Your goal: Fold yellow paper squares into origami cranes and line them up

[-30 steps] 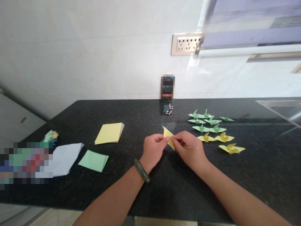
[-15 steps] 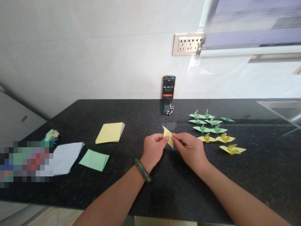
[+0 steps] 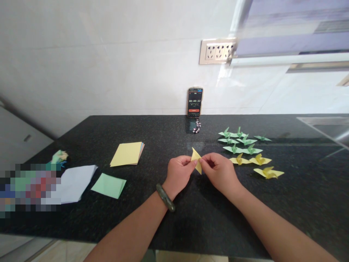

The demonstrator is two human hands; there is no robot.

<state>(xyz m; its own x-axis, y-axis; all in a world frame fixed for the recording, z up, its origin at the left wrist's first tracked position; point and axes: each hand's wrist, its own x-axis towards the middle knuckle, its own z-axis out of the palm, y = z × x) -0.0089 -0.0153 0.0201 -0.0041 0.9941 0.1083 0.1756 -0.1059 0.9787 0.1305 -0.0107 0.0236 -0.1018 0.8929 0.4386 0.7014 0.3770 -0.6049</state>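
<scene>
A small piece of folded yellow paper point(image 3: 195, 155) is held just above the counter, its pointed ends sticking up and down between my fingers. My left hand point(image 3: 179, 171), with a dark green bangle point(image 3: 165, 197) on the wrist, pinches it from the left with thumb and forefinger. From the other side my right hand point(image 3: 221, 173) pinches its right edge. Part of the paper is hidden by the fingertips. To the right of my hands stand yellow paper cranes point(image 3: 268, 172), and behind them several green paper cranes point(image 3: 251, 149).
Left on the dark countertop point(image 3: 152, 125) lie a stack of yellow-topped paper squares point(image 3: 127, 153), green sheets point(image 3: 109, 185), white sheets point(image 3: 77, 183) and crumpled coloured paper point(image 3: 60, 157). A phone point(image 3: 195, 102) showing a timer leans on the wall, a beaded strap point(image 3: 196, 126) before it.
The folded paper has tilted slightly between my fingers, its top point shifting right. Both hands keep their pinch in nearly the same place.
</scene>
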